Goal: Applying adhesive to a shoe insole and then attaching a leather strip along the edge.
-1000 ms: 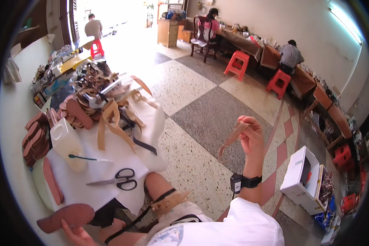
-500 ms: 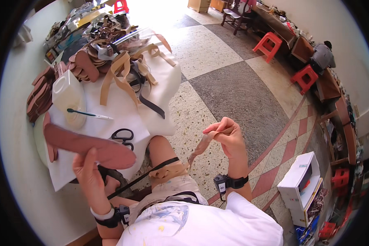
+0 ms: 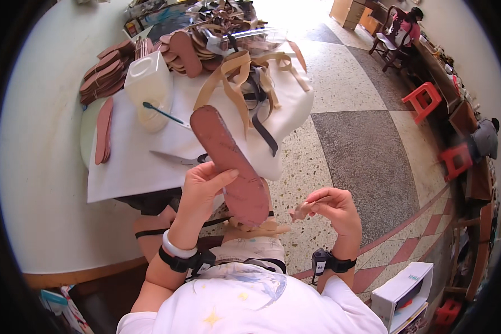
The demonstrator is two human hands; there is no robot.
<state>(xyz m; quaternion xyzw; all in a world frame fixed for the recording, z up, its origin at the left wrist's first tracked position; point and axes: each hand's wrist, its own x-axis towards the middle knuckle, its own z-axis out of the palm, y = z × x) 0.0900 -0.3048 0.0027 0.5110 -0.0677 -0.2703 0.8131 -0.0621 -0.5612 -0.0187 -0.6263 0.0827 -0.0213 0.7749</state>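
My left hand (image 3: 200, 189) pinches a reddish-brown shoe insole (image 3: 231, 161) along its left edge, holding it tilted above my lap. To the right, my right hand (image 3: 338, 210) is closed on a short, crumpled tan strip (image 3: 302, 211), with the thumb and fingers pressed together. Several tan strips (image 3: 267, 228) lie across my thigh below the insole. Scissors (image 3: 175, 157) rest on the white-covered table, their handles partly hidden behind my left hand and the insole. A dark-green-and-white toothbrush (image 3: 164, 114) leans across a cut-open whitish plastic jug (image 3: 150, 83).
Stacked insoles (image 3: 103, 78) stand at the table's far left; a few more (image 3: 103, 133) lie nearer. Tan and black straps (image 3: 245, 83) drape over the table's right side. Red stools (image 3: 422, 103) and a seated person (image 3: 409, 28) are at right. A white box (image 3: 403, 289) sits low right.
My left hand has brought the insole rightward and turned it from nearly level to steep, over my lap. My right hand still grips the strip, a little lower. The view has shifted left.
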